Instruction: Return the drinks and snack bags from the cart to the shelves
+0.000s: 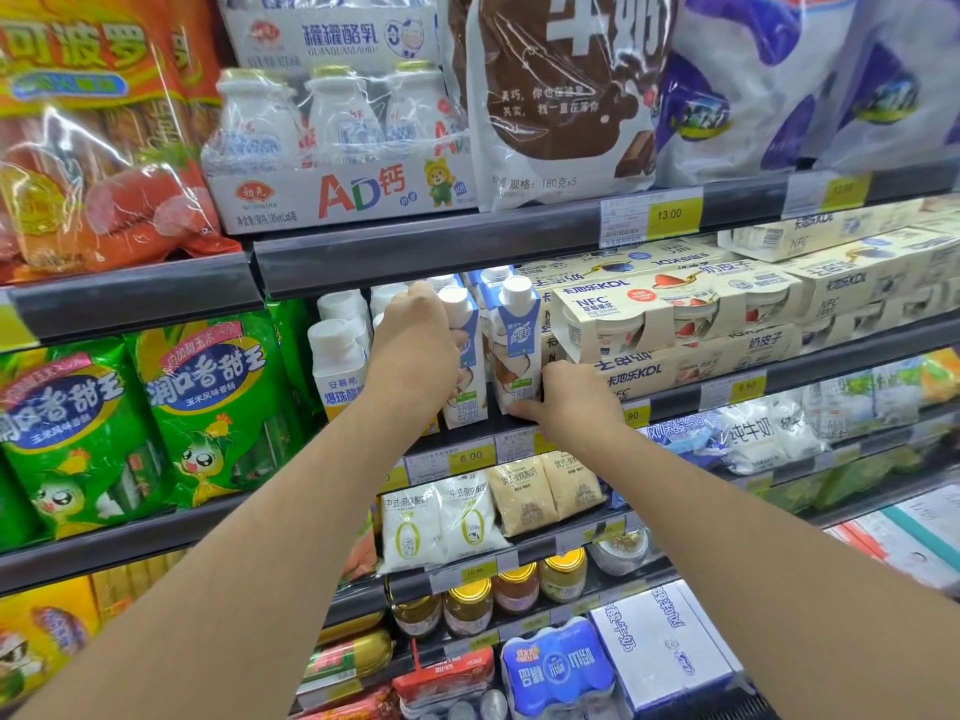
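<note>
On a chilled shelf (467, 236), two coconut yogurt cartons stand upright side by side. The left hand (415, 330) wraps the left carton (467, 350); the right hand (571, 392) pinches the right carton (517, 345) at its base.

At mid-frame two drink cartons stand side by side on a shelf (467, 433): the left carton (467, 356) and the right carton (514, 345). The left hand (415, 345) lies against the left carton, the right hand (571, 397) at the right carton's base. White bottles (337, 356) stand left of them, yogurt cup packs (670, 314) right. Snack bags (208, 402) fill the left; an AD calcium drink pack (337, 142) sits above.
</note>
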Tool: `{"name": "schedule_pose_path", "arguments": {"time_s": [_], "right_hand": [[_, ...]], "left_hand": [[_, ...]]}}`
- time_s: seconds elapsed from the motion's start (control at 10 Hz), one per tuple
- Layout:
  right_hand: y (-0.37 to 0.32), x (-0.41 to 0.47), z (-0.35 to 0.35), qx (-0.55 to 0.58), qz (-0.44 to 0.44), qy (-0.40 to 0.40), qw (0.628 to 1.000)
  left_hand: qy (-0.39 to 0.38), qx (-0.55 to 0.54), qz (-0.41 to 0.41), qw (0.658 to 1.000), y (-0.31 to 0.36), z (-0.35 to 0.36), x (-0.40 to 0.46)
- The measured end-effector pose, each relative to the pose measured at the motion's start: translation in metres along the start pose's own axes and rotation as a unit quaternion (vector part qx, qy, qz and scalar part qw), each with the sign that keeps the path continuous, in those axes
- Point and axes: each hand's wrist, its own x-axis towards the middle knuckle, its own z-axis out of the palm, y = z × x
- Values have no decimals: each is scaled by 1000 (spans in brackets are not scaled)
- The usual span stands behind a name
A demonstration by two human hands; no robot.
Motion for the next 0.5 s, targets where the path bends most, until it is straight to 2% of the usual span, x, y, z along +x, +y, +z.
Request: {"name": "schedule_pose_path", "arguments": {"time_s": [0.1, 0.3, 0.4, 0.5], "right_hand": [[1, -3, 1, 6, -3, -2, 1000], [4, -14, 1, 11, -4, 13, 1000], [5, -24, -3, -5, -6, 15, 1000], [4, -31, -6, -35, -12, 18, 999]], "left_hand": [[1, 9, 20, 1000, 2, -4, -8], [14, 3, 112, 994, -3, -29, -44], [-8, 13, 132, 991, -22, -47, -62], [-118, 112, 107, 981, -47, -57, -70]]}}
